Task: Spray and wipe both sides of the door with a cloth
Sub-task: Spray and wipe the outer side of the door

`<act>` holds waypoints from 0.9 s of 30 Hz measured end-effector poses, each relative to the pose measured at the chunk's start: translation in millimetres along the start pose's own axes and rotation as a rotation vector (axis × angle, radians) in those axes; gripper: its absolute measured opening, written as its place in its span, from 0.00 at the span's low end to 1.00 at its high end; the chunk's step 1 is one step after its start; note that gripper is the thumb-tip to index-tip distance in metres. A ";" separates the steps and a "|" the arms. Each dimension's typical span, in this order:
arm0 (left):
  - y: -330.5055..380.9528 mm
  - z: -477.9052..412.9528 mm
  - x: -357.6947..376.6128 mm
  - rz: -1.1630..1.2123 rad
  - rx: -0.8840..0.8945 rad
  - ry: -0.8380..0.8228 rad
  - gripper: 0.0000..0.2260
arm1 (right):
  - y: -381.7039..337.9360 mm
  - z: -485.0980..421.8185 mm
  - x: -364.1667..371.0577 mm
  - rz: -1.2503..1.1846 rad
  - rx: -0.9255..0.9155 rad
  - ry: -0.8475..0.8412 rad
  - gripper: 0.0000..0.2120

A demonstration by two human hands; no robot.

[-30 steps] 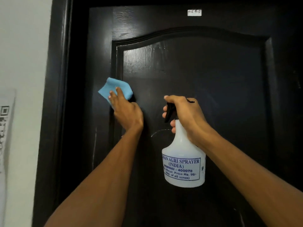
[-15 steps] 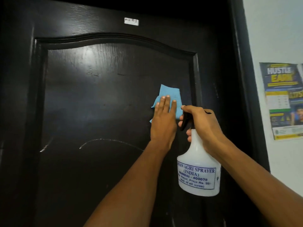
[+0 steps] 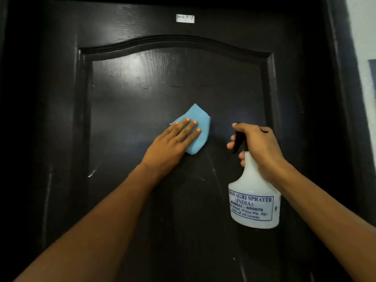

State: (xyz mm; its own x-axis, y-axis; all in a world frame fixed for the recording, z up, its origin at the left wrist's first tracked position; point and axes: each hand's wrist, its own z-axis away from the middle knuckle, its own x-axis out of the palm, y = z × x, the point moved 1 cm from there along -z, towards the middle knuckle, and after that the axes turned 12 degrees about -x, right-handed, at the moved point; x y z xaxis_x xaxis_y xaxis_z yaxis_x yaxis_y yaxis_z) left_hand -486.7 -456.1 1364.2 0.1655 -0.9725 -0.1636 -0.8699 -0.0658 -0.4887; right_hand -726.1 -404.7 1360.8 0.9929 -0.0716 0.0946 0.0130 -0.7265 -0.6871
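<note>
A dark glossy door (image 3: pixel 142 94) with an arched raised panel fills the view. My left hand (image 3: pixel 171 145) lies flat with straight fingers on a folded blue cloth (image 3: pixel 198 127), pressing it against the middle of the panel. To its right my right hand (image 3: pixel 258 147) grips the neck and black trigger of a white spray bottle (image 3: pixel 254 202) with a blue printed label. The bottle hangs upright close to the door, its nozzle pointing left towards the cloth.
A small white label (image 3: pixel 185 18) is stuck near the door's top. The dark door frame (image 3: pixel 341 98) runs down the right side, with pale wall (image 3: pixel 364 37) beyond it. Light scuffs and streaks mark the lower panel.
My left hand has slid the cloth from the panel's left edge across to the right edge and back to the middle. The view swung with it; the bottle stays in my right hand.
</note>
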 end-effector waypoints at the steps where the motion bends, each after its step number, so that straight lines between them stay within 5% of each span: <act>1: -19.9 14.9 -3.8 -0.007 -0.054 -0.004 0.28 | -2.5 2.5 17.3 -0.024 0.003 -0.025 0.16; 9: -128.5 157.3 -42.1 -0.051 -0.598 -0.077 0.39 | -21.2 37.8 144.2 -0.152 0.039 -0.185 0.16; 18: -66.2 160.2 -26.5 0.377 -1.052 -0.111 0.44 | -31.9 73.7 220.4 -0.221 0.081 -0.249 0.17; 20: -49.9 144.8 -13.0 0.419 -1.033 -0.104 0.43 | -33.9 74.0 216.6 -0.209 0.062 -0.253 0.17; 27: -22.5 133.3 2.6 0.256 -0.506 -0.120 0.36 | -37.8 69.7 190.5 -0.129 0.018 -0.275 0.18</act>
State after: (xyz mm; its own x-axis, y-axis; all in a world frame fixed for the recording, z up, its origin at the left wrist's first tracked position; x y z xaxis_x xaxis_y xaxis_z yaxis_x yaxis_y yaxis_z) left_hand -404.7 -427.4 1260.6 -0.0537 -0.9415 -0.3328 -0.9981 0.0409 0.0452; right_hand -529.2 -343.3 1354.6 0.9775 0.2103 -0.0149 0.1411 -0.7053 -0.6947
